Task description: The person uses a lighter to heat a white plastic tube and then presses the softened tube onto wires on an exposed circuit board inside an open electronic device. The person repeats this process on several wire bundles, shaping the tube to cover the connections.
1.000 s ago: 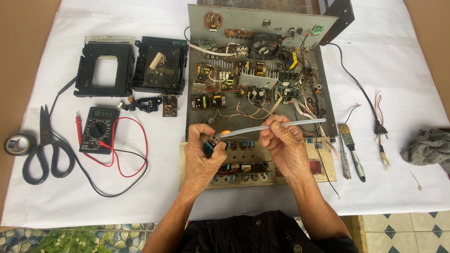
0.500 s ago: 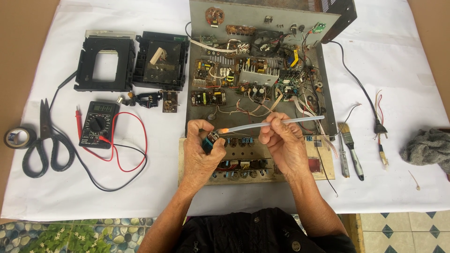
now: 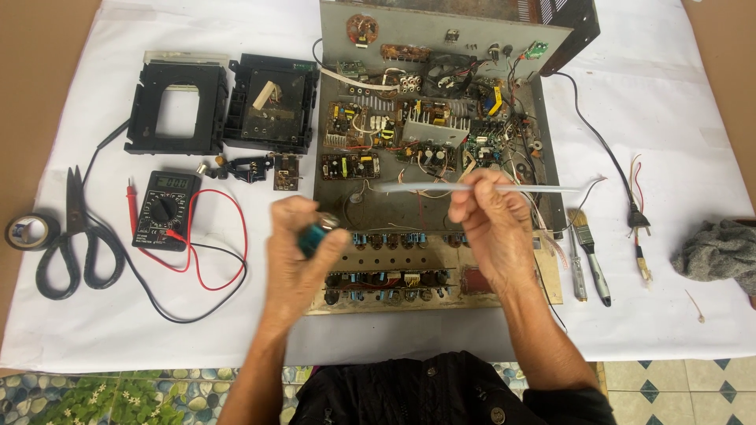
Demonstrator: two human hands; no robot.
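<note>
- My left hand (image 3: 303,252) is closed around a small teal-bodied lighter with a metal top (image 3: 315,234), fingers curled tight on it (the hand is blurred, so I can't read the thumb's exact place).
- My right hand (image 3: 488,224) pinches a long, thin, pale translucent tube (image 3: 480,188) between thumb and fingertips, narrow grip, near the tube's middle.
- The tube's long axis runs almost level, left to right across the view; its left end hangs free over the open grey metal amplifier chassis with circuit boards (image 3: 543,149), its right end reaches toward the small paintbrush with a light handle (image 3: 587,252).
- The relation that matters: the lighter sits below and to the left of the tube's free left end, near but apart from it. The left hand is the nearer one to that end.
- To the left on the white cloth (image 3: 118,330) lie a black digital multimeter with red and black leads (image 3: 161,208), black-handled scissors (image 3: 75,236) and a roll of black tape (image 3: 30,230).
- A crumpled grey rag (image 3: 717,252) lies far right.
</note>
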